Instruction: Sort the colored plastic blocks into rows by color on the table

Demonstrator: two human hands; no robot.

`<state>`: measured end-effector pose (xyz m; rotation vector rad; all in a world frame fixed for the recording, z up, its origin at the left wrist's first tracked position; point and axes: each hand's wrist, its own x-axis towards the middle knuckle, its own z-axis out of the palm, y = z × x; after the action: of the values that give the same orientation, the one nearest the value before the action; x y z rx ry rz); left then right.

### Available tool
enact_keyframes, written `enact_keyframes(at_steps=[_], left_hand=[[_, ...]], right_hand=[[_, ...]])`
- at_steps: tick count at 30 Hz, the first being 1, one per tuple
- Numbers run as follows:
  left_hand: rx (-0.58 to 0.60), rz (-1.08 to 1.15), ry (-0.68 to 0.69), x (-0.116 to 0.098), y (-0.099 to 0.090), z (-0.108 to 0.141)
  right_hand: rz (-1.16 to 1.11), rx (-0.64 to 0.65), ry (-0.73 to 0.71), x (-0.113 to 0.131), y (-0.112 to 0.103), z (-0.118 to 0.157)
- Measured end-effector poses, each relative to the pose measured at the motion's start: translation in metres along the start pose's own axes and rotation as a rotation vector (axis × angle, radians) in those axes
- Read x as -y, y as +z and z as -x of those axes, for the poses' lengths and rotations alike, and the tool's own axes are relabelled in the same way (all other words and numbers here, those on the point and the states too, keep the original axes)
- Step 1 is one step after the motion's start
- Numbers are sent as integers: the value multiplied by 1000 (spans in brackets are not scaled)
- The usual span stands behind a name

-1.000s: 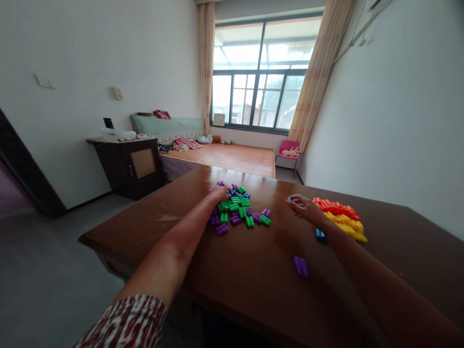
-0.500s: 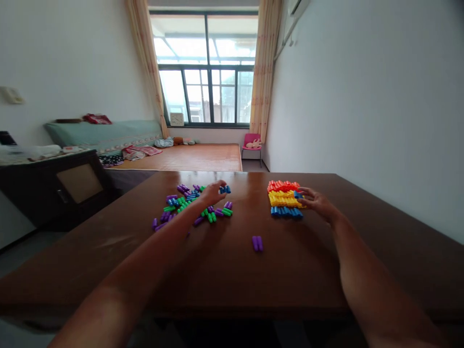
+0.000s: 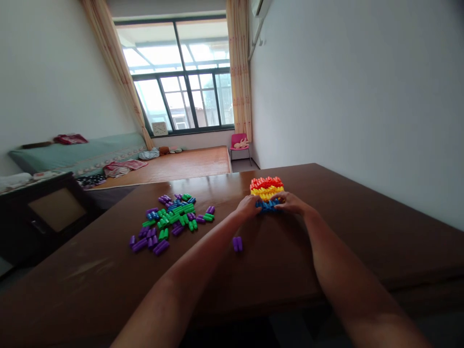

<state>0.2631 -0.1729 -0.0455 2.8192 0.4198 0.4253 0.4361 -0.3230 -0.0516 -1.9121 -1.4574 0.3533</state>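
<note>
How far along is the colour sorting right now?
The red blocks and yellow blocks look done, each banded together. The blue row is being worked on, with the left hand and right hand at its ends. Left: scattered green blocks, purple blocks, a few loose blue blocks and one lone purple block.

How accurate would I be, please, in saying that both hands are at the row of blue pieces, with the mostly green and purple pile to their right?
The pile is to their left, not right, as the head view shows; the left hand and right hand are indeed at the blue row.
</note>
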Motion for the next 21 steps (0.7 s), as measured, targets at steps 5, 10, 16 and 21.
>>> enact_keyframes(at_steps=[5, 10, 16, 21], left_hand=[[19, 5, 3, 6, 8, -3], [-24, 90, 59, 18, 7, -4], [-42, 129, 57, 26, 7, 5], [-93, 108, 35, 51, -12, 30]], right_hand=[[-108, 68, 35, 1, 1, 3], [-210, 57, 72, -6, -4, 3], [-210, 37, 101, -9, 0, 1], [-115, -190, 76, -20, 2, -4]])
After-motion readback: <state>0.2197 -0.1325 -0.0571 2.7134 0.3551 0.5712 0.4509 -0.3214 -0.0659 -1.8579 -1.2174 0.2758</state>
